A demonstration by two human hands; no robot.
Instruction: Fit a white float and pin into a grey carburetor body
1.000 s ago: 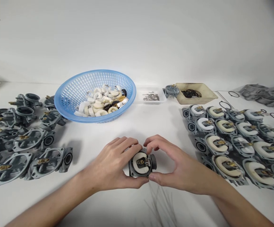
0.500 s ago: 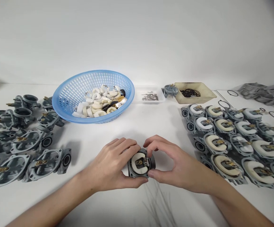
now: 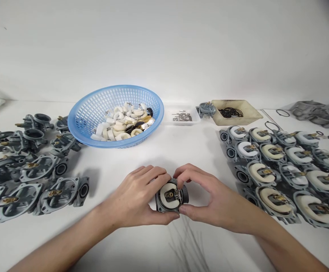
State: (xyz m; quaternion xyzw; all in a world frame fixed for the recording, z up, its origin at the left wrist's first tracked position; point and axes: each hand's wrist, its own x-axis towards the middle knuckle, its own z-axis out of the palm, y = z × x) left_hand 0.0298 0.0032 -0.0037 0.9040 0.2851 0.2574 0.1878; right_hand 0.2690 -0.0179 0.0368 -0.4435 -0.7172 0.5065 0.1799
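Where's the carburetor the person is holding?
In the head view, the carburetor sits front and centre, held between the left hand and right hand, with the blue basket beyond it to the left.

Matt grey die-cast metal shows on the carburetor body (image 3: 158,202) at centre, its smooth cream plastic insert (image 3: 163,200) set around a glossy brass fitting (image 3: 169,194). A glossy blue plastic basket (image 3: 81,121) is placed at 11 o'clock, a translucent plastic tray (image 3: 195,119) at 12, and a scuffed, stained beige plastic tray (image 3: 251,117) at 1, holding matt black rubber rings (image 3: 229,112). The table (image 3: 119,158) is finished in smooth white.
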